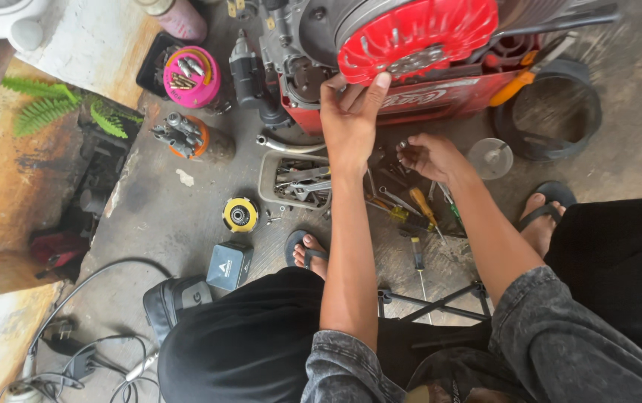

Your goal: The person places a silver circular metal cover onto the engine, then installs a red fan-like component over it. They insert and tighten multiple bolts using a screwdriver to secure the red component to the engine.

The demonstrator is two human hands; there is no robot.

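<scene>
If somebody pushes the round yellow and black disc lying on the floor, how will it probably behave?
The yellow and black disc lies flat on the concrete floor, so it would probably slide rather than roll. It looks thick and solid, so likely stiff and somewhat heavy for its size. Stood on edge, it could roll.

A repair workshop, set up on a stained, dirty concrete floor (179, 224). A small engine with a red fan wheel (416, 36) opened up near the top edge. Screwdrivers (421, 213) and wrenches scattered right on the ground. A grey tray (295, 181) full of metal tools. A pink tub of bits (191, 76). Loose cables (89, 351) in the bottom left corner.
</scene>
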